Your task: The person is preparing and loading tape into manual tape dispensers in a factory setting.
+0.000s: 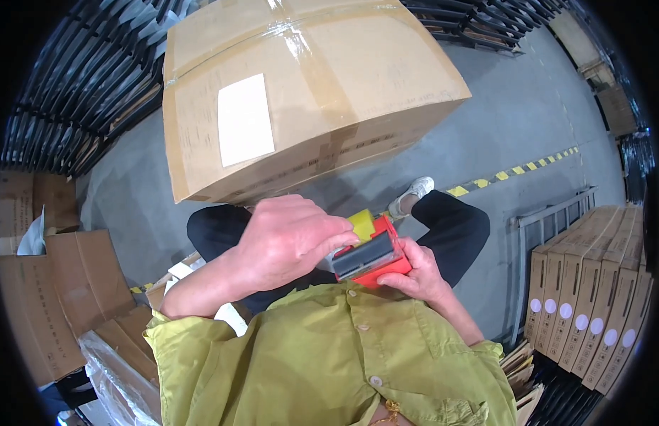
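Observation:
Above my lap, a boxy red and black handheld device [368, 253] sits in my right hand [420, 273]. The fingers wrap round its red right side, thumb along the near edge. Its exact kind is unclear. A yellow-green piece [362, 224] shows at its far side, next to the fingertips of my left hand [290, 238]. That hand is closed, back upward, with thumb and fingers pinched at the device's left end. What the pinch holds, if anything, is hidden. Just beyond my hands stands a large taped carton [322, 92] with a blank-looking white sheet [246, 121] on it.
Flat cartons [578, 298] stand in a row at right, beside a grey metal frame [549, 213]. Black racks [81, 99] rise at far left. Brown cartons [88, 277] and clear plastic wrap [120, 383] lie at left. Yellow-black tape [514, 172] marks the floor.

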Motion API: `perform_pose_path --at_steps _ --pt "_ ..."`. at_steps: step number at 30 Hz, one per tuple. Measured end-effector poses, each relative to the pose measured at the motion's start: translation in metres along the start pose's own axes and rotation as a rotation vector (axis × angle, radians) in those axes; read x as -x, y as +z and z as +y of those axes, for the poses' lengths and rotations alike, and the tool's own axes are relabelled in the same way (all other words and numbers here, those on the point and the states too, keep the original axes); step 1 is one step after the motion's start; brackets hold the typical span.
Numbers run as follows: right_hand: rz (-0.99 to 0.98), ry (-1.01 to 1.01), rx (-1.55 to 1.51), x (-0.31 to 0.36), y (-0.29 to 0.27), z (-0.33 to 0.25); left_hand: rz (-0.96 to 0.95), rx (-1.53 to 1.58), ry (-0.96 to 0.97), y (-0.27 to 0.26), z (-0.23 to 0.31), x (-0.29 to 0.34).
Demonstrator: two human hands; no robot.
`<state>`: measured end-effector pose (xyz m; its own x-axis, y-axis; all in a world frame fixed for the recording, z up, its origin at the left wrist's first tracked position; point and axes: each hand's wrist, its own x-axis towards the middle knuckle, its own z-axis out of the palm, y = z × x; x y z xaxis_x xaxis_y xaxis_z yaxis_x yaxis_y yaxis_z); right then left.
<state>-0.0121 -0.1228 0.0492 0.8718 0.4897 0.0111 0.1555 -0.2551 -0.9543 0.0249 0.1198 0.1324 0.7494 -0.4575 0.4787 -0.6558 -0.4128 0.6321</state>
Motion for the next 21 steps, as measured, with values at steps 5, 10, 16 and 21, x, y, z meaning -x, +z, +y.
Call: perform_pose_path --at_steps 5,10,16,21 --pt "-0.022 -0.176 0.225 0.008 -0.001 0.011 -0.028 -0.03 0.044 -0.02 0.023 -0.008" --pt "0.185 -0.501 0.264 -0.005 0.004 0.016 -0.104 -0.225 0.427 -0.026 0.053 0.001" --pt "0.231 -0.589 0.349 0.002 0.003 0.014 -0.153 -0.164 0.298 -0.038 0.046 0.007" --pt "0.201 -0.643 0.318 0.003 0.004 0.011 -0.115 0.004 0.105 -0.04 0.043 0.011"
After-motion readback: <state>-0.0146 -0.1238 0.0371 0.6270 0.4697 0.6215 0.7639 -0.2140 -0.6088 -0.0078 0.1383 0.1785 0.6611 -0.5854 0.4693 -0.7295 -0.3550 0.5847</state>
